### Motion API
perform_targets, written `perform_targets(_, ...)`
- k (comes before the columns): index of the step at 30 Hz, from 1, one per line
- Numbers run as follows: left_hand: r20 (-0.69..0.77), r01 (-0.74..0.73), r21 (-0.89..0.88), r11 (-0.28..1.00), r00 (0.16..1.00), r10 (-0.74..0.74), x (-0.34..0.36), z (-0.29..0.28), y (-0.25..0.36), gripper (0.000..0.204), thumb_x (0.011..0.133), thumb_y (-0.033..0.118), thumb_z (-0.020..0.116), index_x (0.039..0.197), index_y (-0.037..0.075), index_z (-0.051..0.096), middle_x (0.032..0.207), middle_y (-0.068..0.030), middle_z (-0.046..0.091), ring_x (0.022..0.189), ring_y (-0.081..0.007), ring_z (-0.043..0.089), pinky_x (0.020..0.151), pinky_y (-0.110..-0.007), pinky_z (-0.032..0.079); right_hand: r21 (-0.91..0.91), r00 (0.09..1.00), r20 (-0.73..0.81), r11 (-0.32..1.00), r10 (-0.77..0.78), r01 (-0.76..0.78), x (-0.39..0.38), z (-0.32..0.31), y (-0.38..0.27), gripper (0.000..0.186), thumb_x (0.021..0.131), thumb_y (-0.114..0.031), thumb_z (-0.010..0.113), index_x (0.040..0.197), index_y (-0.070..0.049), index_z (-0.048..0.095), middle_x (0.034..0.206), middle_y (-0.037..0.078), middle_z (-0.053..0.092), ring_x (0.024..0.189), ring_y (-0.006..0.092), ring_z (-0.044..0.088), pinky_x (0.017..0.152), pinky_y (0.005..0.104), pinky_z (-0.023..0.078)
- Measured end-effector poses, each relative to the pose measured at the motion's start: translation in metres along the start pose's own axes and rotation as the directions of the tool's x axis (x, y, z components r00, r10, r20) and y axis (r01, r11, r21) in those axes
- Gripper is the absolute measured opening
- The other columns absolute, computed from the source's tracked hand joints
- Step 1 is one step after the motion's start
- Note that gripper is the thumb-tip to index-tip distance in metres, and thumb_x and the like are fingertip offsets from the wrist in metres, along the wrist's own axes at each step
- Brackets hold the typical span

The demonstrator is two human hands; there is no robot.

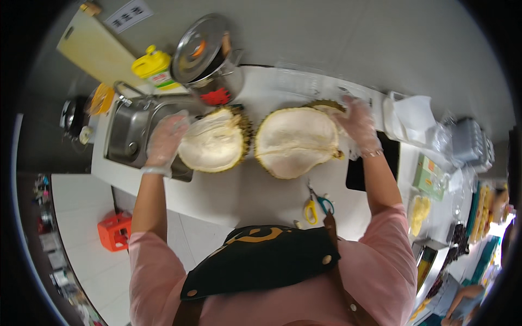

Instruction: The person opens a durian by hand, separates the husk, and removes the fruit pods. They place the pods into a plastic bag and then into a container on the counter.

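Durian halves lie open side by side on a white counter, cut faces up. The left hand (166, 140), in a thin clear glove, cups the outer left edge of the left durian half (215, 140), fingers curled against the spiky rind. The gloved right hand (359, 125) clasps the far right rim of the right durian half (296, 142). The two halves sit just beside each other, nearly touching in the middle.

Judging from this, the fruit has been split and is being spread apart; lifting out the flesh would call for working fingers into the pale lobes.

Each half shows creamy white pith and a thin green-brown thorny shell. Yellow-handled scissors (315, 206) lie near the person. A steel sink (130, 130) sits to the left, a lidded metal pot (209, 57) farther back.
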State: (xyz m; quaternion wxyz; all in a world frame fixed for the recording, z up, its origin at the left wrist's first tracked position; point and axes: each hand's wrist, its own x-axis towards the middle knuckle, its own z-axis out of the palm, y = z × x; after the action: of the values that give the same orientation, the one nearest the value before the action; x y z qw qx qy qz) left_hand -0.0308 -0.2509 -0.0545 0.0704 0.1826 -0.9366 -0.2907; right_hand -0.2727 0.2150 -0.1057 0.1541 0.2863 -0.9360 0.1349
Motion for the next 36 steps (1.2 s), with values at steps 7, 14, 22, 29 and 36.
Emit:
perform_targets(7, 0.283, 0.016, 0.255, 0.967, 0.955, -0.09, 0.056, 0.045, -0.045, 0.058, 0.098, 0.053, 0.043, 0.113, 0.002, 0.067, 0.117, -0.0195, 0.066, 0.113, -0.0369, 0.059, 0.098, -0.041, 0.044, 0.719, 0.929, 0.316, 0.687, -0.193, -0.102, -0.086, -0.056, -0.126, 0.033, 0.088, -0.02, 0.074, 0.116, -0.006, 0.064, 0.105, 0.012, 0.068, 0.094, 0.0253, 0.067, 0.082, 0.0327, 0.054)
perform_targets(14, 0.59, 0.226, -0.075, 0.971, 0.795, -0.14, 0.045, 0.038, -0.095, 0.081, 0.095, 0.07, 0.031, 0.127, 0.002, 0.062, 0.131, -0.021, 0.06, 0.125, -0.0353, 0.055, 0.108, -0.039, 0.035, 0.539, 0.544, 0.838, 0.101, 0.033, -0.836, -0.15, 0.03, -0.288, 0.069, 0.086, -0.039, 0.071, 0.14, -0.006, 0.043, 0.128, 0.013, 0.06, 0.11, 0.0285, 0.061, 0.094, 0.0402, 0.048)
perform_targets(22, 0.699, 0.275, -0.379, 0.884, 0.711, 0.078, -0.036, 0.017, -0.079, 0.067, 0.095, 0.063, 0.048, 0.132, 0.007, 0.057, 0.12, -0.0071, 0.065, 0.097, -0.0226, 0.064, 0.086, -0.042, 0.05, 0.61, 0.577, 0.775, -0.541, 0.258, -0.579, -0.152, 0.095, -0.355, 0.054, 0.089, -0.023, 0.071, 0.133, -0.002, 0.046, 0.12, 0.01, 0.062, 0.105, 0.0248, 0.063, 0.088, 0.0401, 0.052)
perform_targets(29, 0.755, 0.71, -0.621, 0.332, 0.655, 0.01, -0.049, 0.093, -0.114, 0.049, 0.099, 0.033, 0.059, 0.136, 0.003, 0.048, 0.127, -0.0117, 0.061, 0.109, -0.0227, 0.064, 0.092, -0.04, 0.052, 0.567, 0.553, 0.809, -0.514, 0.199, -0.644, -0.161, 0.115, -0.337, 0.045, 0.088, -0.014, 0.069, 0.127, 0.002, 0.053, 0.115, 0.013, 0.065, 0.1, 0.0234, 0.066, 0.089, 0.0372, 0.054)
perform_targets(36, 0.775, 0.718, -0.614, 0.328, 0.626, 0.08, -0.076, 0.047, -0.092, 0.049, 0.096, 0.031, 0.061, 0.134, 0.002, 0.049, 0.125, -0.0115, 0.061, 0.107, -0.0223, 0.064, 0.092, -0.04, 0.053, 0.511, 0.459, 0.854, -0.559, 0.245, -0.653, -0.166, 0.044, -0.377, 0.04, 0.089, -0.016, 0.064, 0.123, 0.004, 0.056, 0.111, 0.013, 0.065, 0.097, 0.0238, 0.064, 0.084, 0.0367, 0.053)
